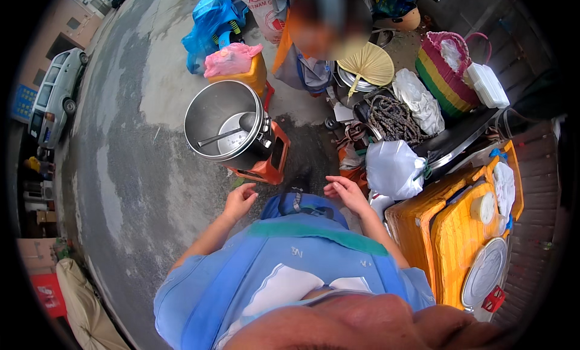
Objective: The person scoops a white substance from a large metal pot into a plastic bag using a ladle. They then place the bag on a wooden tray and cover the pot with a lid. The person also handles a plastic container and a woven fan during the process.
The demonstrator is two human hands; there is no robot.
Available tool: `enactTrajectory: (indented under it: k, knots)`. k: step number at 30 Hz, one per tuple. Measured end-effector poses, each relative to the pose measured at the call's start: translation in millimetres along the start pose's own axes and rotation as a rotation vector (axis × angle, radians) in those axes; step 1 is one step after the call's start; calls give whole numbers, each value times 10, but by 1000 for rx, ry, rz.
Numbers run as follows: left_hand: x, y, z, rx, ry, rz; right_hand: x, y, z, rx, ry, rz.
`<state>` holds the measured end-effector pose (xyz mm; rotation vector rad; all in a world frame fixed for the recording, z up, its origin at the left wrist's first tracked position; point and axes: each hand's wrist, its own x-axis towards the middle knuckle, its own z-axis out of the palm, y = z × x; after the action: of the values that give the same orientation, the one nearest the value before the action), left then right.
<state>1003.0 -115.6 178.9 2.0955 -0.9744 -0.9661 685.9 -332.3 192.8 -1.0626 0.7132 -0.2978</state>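
Observation:
My left hand [241,199] hangs in front of my body, empty, with loosely curled fingers. To the other side, my right hand [348,193] is also empty, its fingers apart near a white plastic bag [393,169] tied with green. Ahead of my left hand a deep stainless steel pot [199,107] stands on an orange-red plastic stool [258,172]. Its lid is off, and a metal ladle [222,136] leans inside, its bowl against the far wall. Little shows in the pot besides wet traces on the bottom. Neither hand touches the pot.
A yellow container [253,76] under a pink plastic bag [232,60] stands beyond the pot. A person [328,21] is beyond it. At right are a palm-leaf fan [369,67], a coiled rope [394,116], a striped woven bag [442,76] and a yellow-wrapped box [410,218]. A van [56,94] stands far left.

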Motion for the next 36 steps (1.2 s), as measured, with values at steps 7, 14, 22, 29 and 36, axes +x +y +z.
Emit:
enactTrajectory:
  k: [7,14,22,29,36]
  knots:
    - [2615,2336,399,130,-180,931,1935,-102,-109,410,418,63]
    - [5487,1895,912,1234,-101,700,3459,-503,-581,274,549,-175]
    - [5126,1704,805,1229,-719,697,5378,-782,-1033,-606,359,-278]
    - [4538,2018,619,980,-855,806,5990,-278,-1103,-1001,431,142]
    - [4332,2124,477,934,-835,740,5740,-372,-918,-674,317,266]
